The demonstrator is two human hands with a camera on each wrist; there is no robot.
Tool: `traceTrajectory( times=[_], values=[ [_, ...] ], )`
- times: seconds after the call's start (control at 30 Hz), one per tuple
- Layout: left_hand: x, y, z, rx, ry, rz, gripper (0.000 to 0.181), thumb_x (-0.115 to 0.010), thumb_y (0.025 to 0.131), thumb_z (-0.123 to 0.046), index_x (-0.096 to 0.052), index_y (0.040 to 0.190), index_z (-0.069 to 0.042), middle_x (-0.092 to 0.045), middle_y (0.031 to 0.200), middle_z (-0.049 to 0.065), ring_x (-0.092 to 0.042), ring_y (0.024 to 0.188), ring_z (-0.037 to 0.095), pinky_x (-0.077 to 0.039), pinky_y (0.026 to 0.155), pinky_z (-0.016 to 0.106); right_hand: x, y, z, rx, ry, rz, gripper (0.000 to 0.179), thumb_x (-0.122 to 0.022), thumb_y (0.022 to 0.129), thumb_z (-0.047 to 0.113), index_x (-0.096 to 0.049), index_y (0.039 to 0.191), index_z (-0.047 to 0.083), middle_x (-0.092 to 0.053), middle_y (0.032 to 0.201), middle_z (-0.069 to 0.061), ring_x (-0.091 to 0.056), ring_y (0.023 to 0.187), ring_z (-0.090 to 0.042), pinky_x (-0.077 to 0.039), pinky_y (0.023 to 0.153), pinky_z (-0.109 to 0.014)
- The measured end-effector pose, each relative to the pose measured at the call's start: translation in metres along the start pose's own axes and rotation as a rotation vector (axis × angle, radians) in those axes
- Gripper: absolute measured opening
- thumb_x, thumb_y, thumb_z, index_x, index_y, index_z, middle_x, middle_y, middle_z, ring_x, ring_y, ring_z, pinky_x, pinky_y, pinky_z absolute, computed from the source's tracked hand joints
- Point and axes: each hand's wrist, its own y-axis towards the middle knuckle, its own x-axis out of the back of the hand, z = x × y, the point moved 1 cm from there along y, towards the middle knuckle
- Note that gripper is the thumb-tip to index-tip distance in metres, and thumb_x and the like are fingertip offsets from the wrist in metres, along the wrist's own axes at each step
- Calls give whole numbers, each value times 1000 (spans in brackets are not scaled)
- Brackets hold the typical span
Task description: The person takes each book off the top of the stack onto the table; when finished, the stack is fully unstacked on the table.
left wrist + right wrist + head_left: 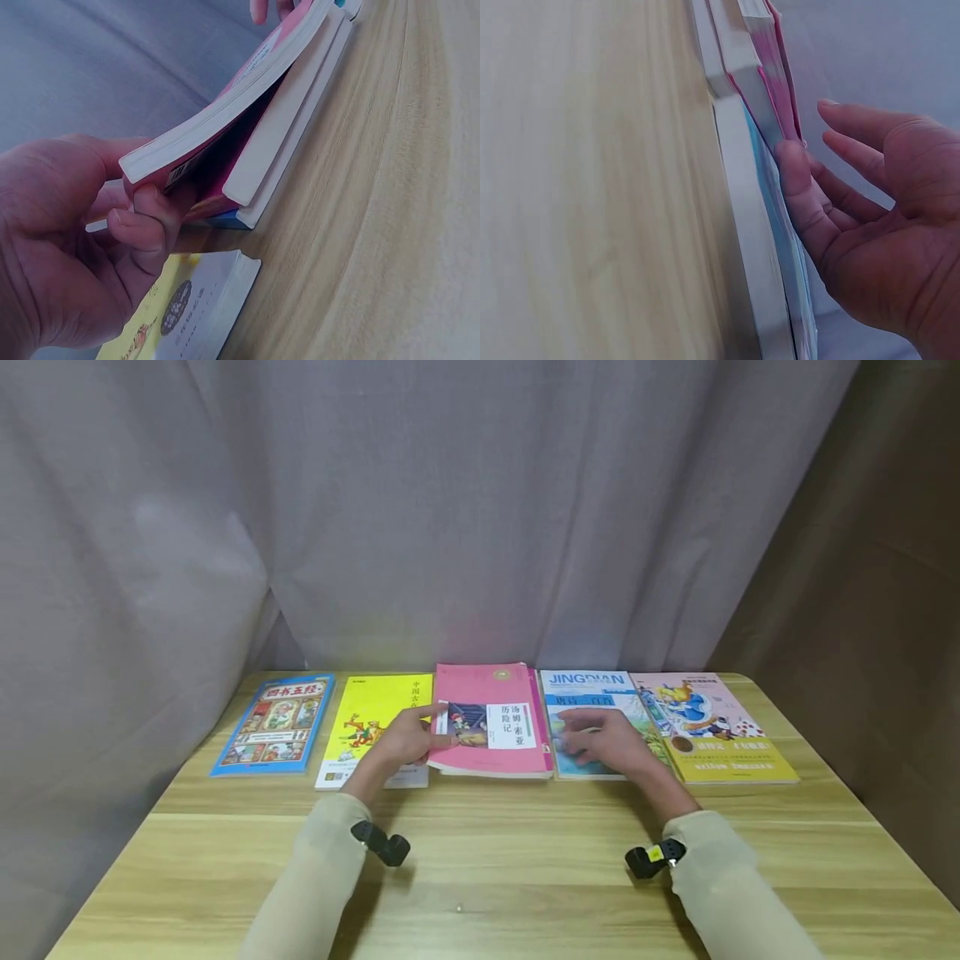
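My left hand (pixel 405 739) pinches the left edge of a pink book (pixel 476 685), thumb on the cover and fingers beneath. In the left wrist view that edge is raised and the pages (pixel 225 112) bow above a magenta-covered book (pixel 262 142). Below that, another book with a blue edge (pixel 229 220) shows. My right hand (pixel 607 743) is over the blue-and-white JINGDIAN book (pixel 581 681), fingers loosely bent and thumb apart. In the right wrist view one fingertip (pixel 791 161) is close to the pink stack's side; whether it touches cannot be told.
A blue comic-style book (pixel 277 722) and a yellow book (pixel 375 693) lie to the left. At the right end lies a pink-and-yellow book (pixel 720 727). All rest along the far side of the wooden table (pixel 487 852), before a grey curtain (pixel 450 510).
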Motion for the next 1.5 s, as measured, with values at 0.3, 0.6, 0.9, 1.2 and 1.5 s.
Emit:
traceTrajectory(
  times=[0.3,0.6,0.9,1.2,1.5],
  values=[
    [7,-5,11,-22,-26,3,77,-82,93,-20,-47,161,-28,-64,112,16,-45,56,14,-35,51,22,-20,8,4,15,-123,26,50,-79,96,24,-67,143,10,-70,124,-20,-68,81,-20,-60,64,-31],
    [10,-11,18,4,-54,-30,90,-83,91,-20,-34,167,-27,-66,126,18,-64,78,21,-43,56,25,-25,13,6,-68,-195,39,53,-78,95,25,-66,146,16,-64,132,-15,-63,87,-21,-52,67,-28],
    [16,-17,28,-1,-133,-17,90,-83,91,-16,-33,166,-11,-69,139,21,-74,107,25,-52,102,39,-26,15,5,-45,-190,53,58,-79,95,24,-62,149,10,-67,127,-17,-62,83,-20,-53,65,-28],
    [25,-26,41,2,-393,86,87,-77,94,-4,-29,166,-8,-65,141,27,-79,94,23,-62,72,27,-25,15,6,-37,-202,57,60,-79,95,27,-60,150,11,-67,130,-18,-64,97,-24,-55,71,-29],
    [29,-37,52,-42,-455,109,94,-72,95,3,-20,170,-19,-62,141,32,-79,98,30,-66,79,38,-26,16,5,-63,-198,54,61,-79,95,30,-59,151,13,-66,135,-19,-65,108,-29,-56,72,-29]
  ],
)
